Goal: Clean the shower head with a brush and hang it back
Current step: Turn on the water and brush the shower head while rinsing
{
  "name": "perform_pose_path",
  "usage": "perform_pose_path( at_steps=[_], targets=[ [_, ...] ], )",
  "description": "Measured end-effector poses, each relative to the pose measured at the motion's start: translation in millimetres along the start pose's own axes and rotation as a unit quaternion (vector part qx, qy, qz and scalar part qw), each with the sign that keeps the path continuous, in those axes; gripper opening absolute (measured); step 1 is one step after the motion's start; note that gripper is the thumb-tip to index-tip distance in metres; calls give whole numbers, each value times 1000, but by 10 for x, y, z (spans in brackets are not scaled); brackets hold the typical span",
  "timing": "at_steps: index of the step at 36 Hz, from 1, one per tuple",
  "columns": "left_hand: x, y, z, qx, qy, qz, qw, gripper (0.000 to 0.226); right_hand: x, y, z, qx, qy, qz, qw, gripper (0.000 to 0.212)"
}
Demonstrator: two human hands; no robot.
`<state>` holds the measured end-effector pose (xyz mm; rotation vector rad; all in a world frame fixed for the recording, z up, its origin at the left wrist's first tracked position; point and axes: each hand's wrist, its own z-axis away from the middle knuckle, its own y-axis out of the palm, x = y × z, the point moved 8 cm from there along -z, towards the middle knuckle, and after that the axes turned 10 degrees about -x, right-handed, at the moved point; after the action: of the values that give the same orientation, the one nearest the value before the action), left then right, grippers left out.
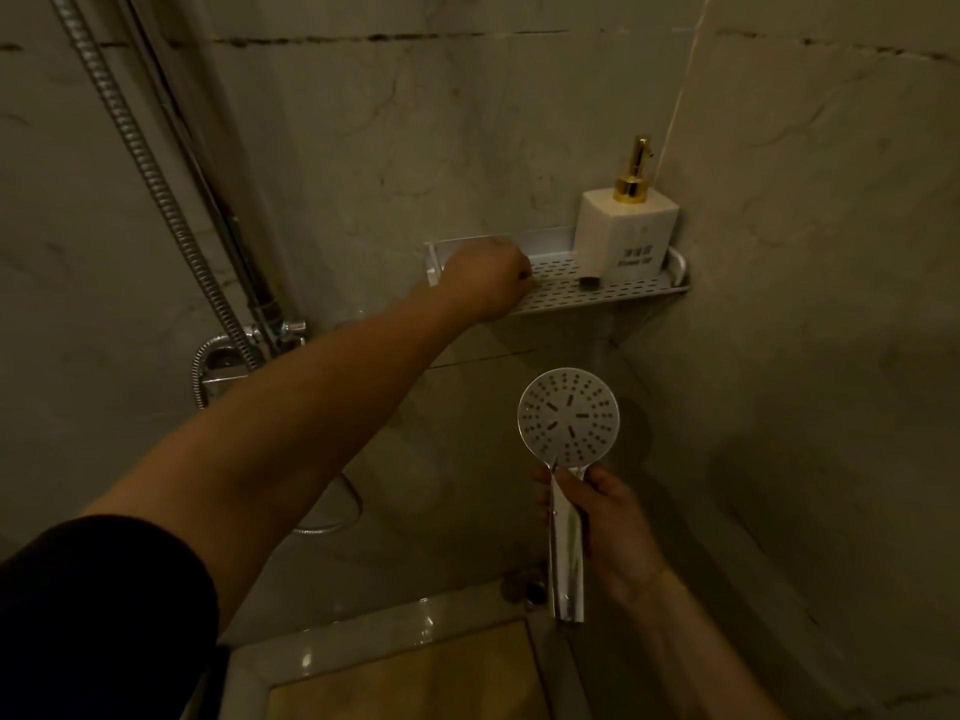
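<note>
One shower head (568, 416), face toward camera, handle gripped in right hand (613, 532) low & right of centre; left hand (485, 283) curled on one perforated corner shelf (597, 296), can't tell if it holds anything; one soap dispenser (626, 236) on shelf; one metal hose (150, 168) at left.
</note>
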<state>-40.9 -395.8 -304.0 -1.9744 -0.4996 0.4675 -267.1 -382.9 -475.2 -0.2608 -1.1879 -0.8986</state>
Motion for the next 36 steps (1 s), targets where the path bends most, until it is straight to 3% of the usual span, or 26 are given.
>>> perform_pose_path(
  at_steps=[8,17,29,36],
  targets=[
    [8,-160,199,-48,19,16,999,37,25,62,32,-2,-6,0,1000,19],
    [252,-520,856,-191,49,90,976,27,9,306,-47,19,-27,46,998,18],
    [1188,-1443,1821,-228,5,103,968,22,161,1361,-71,91,-94,101,986,23],
    [1825,-2350,1972,-275,-24,97,956,21,738,2081,189,119,-185,99,970,23]
  ],
)
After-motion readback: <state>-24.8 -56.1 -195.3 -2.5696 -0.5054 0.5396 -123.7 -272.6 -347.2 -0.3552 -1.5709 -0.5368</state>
